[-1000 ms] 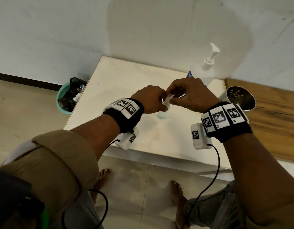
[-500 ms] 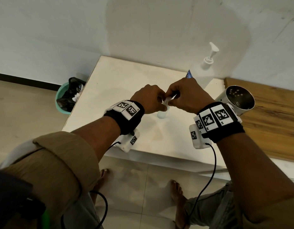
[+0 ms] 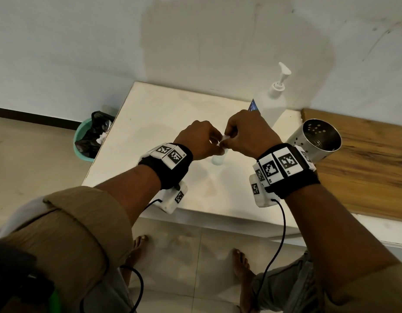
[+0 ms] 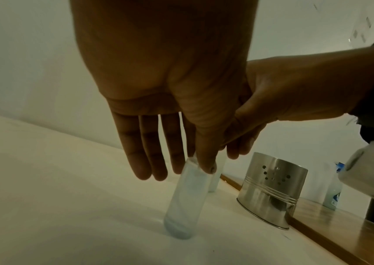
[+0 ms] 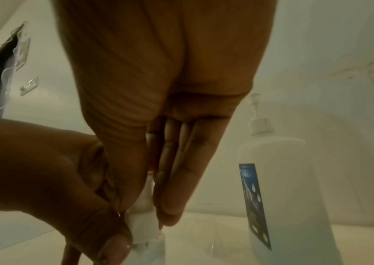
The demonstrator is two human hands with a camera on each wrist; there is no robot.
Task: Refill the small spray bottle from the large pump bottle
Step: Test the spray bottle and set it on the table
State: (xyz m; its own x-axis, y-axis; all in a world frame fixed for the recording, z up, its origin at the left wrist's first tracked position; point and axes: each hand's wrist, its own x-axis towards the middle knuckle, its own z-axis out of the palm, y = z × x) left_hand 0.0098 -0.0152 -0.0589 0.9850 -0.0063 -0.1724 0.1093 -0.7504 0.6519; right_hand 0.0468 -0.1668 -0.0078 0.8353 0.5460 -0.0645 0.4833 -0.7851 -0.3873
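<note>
The small translucent spray bottle (image 3: pixel 218 159) (image 4: pixel 184 200) stands on the white table (image 3: pixel 150 114), tilted a little. My left hand (image 3: pixel 214 142) (image 4: pixel 196 165) pinches its neck between thumb and forefinger; the other fingers hang straight. My right hand (image 3: pixel 229 138) (image 5: pixel 156 208) pinches the white spray head (image 5: pixel 141 228) on top of it. The large white pump bottle (image 3: pixel 271 105) (image 5: pixel 283 188) with a blue label stands at the back right by the wall, untouched. The bottle's mouth is hidden by my fingers.
A perforated steel cup (image 3: pixel 317 141) (image 4: pixel 272 190) stands just right of my right wrist, on the edge of a wooden board (image 3: pixel 365 166). A second small clear tube (image 4: pixel 215 179) stands behind the spray bottle. A green bin (image 3: pixel 82 143) sits on the floor left of the table.
My right wrist has turned while its fingers stay on the spray head. The left hand keeps its hold, and the bottle stays at the same spot on the table.
</note>
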